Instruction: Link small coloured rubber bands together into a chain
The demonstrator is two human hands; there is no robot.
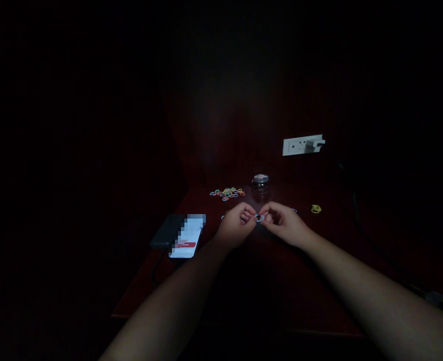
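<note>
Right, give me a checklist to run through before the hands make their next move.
1. Blue loop held: ok, pinched between left hand and right hand.
2. Loop pile apart from the hands: ok, it lies beyond the left one.
3. Yellow loops apart from the right hand: ok, off to its right.
4. Jar sealed: cannot tell, too dark and small.
5. Phone untouched by the left forearm: cannot tell, they look very near.
6. Lighting: not ok, much of the view is black.

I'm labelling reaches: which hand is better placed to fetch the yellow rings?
Probably the right hand: it's nearer the yellow rings; the left hand is farther. Both pinch the blue ring.
</note>
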